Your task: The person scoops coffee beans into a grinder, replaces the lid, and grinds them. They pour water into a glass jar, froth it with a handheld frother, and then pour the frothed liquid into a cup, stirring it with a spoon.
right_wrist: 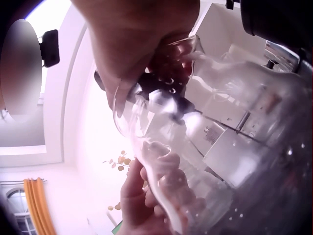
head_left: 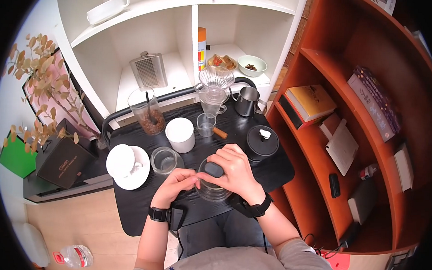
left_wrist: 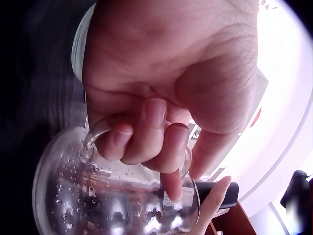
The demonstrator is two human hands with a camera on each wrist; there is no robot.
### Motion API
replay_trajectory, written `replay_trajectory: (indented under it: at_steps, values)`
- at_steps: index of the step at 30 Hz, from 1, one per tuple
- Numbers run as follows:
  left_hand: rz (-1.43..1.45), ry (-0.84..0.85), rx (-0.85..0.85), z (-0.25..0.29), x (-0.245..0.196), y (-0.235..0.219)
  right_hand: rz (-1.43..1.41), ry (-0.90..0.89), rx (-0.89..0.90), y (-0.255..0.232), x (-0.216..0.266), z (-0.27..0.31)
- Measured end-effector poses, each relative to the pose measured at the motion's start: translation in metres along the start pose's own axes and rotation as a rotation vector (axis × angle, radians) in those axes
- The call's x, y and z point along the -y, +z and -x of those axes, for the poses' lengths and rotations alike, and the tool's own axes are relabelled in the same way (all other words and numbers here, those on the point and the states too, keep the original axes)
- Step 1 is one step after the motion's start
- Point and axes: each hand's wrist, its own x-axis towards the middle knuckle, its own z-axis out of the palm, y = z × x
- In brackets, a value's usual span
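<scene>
A clear glass pot (head_left: 214, 195), beaded with water drops inside, stands near the front of the black table. My left hand (head_left: 177, 185) grips its glass handle (left_wrist: 98, 131), the fingers curled through the loop in the left wrist view. Over the mouth of the pot is a lid with a dark grip (head_left: 214, 170). My right hand (head_left: 237, 170) holds this lid, thumb on the near side and fingers bent around the far side. Through the glass in the right wrist view, the fingers of my left hand (right_wrist: 168, 188) show blurred.
Around the pot on the black table (head_left: 198, 216) are a glass cup (head_left: 164, 160), white canister (head_left: 180, 135), white cup on a saucer (head_left: 136, 177), small glass pitcher (head_left: 206, 125), glass of beans (head_left: 152, 123), glass dripper (head_left: 216, 78), metal jug (head_left: 248, 101) and black lidded jar (head_left: 262, 144).
</scene>
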Motion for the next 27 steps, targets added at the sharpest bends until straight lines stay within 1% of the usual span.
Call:
replay_trajectory:
  at_steps: [2,3,5,8,12,14,15,17,21,27]
  values:
    - [-0.022,-0.006,0.008,-0.0001,-0.0008,-0.0003,-0.126,0.045,-0.03,0.0021,-0.0017,0.003]
    - [-0.022,-0.006,0.007,-0.0001,0.0005,-0.0013,-0.127,0.044,-0.03,0.001,-0.0004,0.004]
    - [-0.012,-0.018,0.004,-0.0006,0.0041,-0.0042,-0.275,0.122,0.027,-0.0011,0.003,0.0056]
    - [0.01,-0.009,0.015,0.0,-0.0009,-0.0012,-0.311,0.128,-0.007,0.0025,0.0018,0.0092]
    - [-0.003,-0.009,0.012,-0.0004,-0.0018,-0.0008,-0.284,0.117,-0.025,-0.0009,0.0013,0.0075]
    - [0.0,-0.023,0.021,0.0004,-0.0022,-0.0017,-0.141,0.121,-0.004,-0.0038,-0.0008,0.0077]
    - [-0.002,-0.024,0.022,0.0008,-0.0018,-0.0016,-0.141,0.122,-0.006,-0.0045,0.0001,0.0065]
    - [-0.004,-0.012,0.008,-0.0001,-0.0007,-0.0014,0.031,0.044,-0.035,-0.0068,0.0026,0.0041]
    - [-0.003,0.0,0.006,0.0,0.0022,-0.0028,-0.027,0.085,-0.039,-0.005,0.0041,0.0066]
    - [-0.003,-0.008,0.007,0.0007,0.0015,-0.0032,-0.133,0.044,-0.015,-0.007,0.0068,0.009]
